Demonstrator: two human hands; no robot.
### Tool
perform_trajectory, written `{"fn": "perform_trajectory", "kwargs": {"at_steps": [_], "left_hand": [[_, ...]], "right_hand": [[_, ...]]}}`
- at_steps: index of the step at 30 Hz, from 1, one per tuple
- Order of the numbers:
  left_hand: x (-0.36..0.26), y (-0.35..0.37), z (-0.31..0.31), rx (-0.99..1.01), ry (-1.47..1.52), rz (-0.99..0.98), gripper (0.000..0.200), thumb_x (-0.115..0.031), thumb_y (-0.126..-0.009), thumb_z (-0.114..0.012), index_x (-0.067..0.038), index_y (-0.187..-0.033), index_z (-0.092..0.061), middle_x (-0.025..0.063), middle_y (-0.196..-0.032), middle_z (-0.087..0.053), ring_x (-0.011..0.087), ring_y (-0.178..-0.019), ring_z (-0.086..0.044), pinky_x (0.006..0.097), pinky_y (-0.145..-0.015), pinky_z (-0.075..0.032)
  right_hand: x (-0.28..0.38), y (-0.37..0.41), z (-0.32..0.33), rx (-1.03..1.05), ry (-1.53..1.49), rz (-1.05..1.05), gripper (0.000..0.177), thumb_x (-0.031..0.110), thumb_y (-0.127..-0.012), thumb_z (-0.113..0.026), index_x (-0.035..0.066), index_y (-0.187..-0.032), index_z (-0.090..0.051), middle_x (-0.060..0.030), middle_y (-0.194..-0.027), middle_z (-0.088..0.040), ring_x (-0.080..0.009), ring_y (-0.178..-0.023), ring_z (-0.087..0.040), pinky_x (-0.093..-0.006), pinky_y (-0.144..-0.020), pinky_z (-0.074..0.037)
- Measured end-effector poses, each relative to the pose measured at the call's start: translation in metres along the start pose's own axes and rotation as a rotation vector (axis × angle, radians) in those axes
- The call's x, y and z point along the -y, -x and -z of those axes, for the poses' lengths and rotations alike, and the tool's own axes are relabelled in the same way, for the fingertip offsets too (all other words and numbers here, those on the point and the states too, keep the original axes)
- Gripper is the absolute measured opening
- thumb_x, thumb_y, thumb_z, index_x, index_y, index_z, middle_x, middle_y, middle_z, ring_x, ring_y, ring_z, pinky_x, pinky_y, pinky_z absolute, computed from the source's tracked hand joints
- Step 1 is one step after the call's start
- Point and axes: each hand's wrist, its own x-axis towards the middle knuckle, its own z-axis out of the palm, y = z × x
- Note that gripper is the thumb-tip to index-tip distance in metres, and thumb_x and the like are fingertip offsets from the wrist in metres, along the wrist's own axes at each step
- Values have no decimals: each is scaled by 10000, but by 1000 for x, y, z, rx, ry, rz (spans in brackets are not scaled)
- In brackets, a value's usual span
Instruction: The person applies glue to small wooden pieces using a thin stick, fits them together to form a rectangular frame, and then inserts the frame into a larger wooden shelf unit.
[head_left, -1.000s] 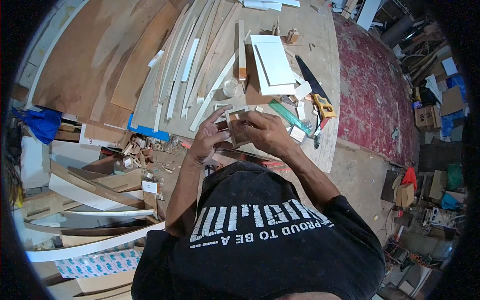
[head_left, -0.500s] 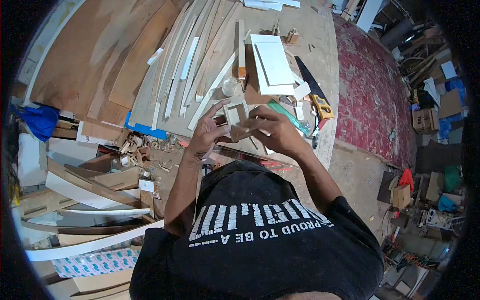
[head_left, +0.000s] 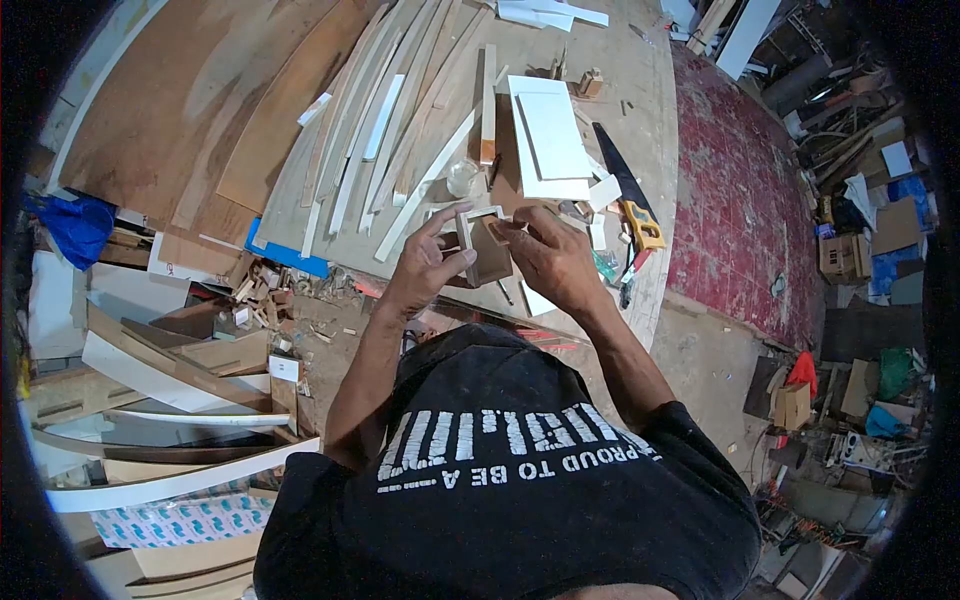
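Observation:
A small open wooden box (head_left: 490,262) is held up over the near edge of the workbench. My left hand (head_left: 428,265) grips its left side, thumb and fingers round the wall. At the box's upper right, my right hand (head_left: 555,255) has its fingers pinched on a small wooden piece (head_left: 493,230) at the rim. White panels (head_left: 552,135) lie on the bench beyond the hands, beside a clear cup (head_left: 462,178).
A handsaw with a yellow handle (head_left: 643,225) lies right of my right hand. Long wooden strips (head_left: 385,120) cover the bench's left part. Curved boards (head_left: 180,380) are stacked at lower left, near wood scraps (head_left: 270,300).
The box has turned so that its open inside faces up more. My right hand has shifted slightly, its fingers now at the box's upper right rim.

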Motion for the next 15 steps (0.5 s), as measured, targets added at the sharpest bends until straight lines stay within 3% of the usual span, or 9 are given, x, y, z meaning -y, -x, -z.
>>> {"fn": "perform_trajectory", "kwargs": {"at_steps": [2,15], "left_hand": [[-5,1,-7,14,79,-121,630,-22,-879,-654,-19,-1459,-409,162,-1246,-600,182,-1122,-593,331,-960,-502],[-14,-1,-8,12,59,-106,622,13,-873,-631,-16,-1453,-409,153,-1228,-605,204,-1129,-585,354,-988,-491]], "right_hand": [[2,-2,1,21,-10,-32,340,43,-788,-701,120,-1119,-703,-52,-1031,-623,-243,-849,-677,-372,-664,-558],[3,-6,6,32,5,-22,280,49,-797,-726,91,-1073,-712,-56,-1011,-608,-222,-840,-662,-352,-633,-564]]}}
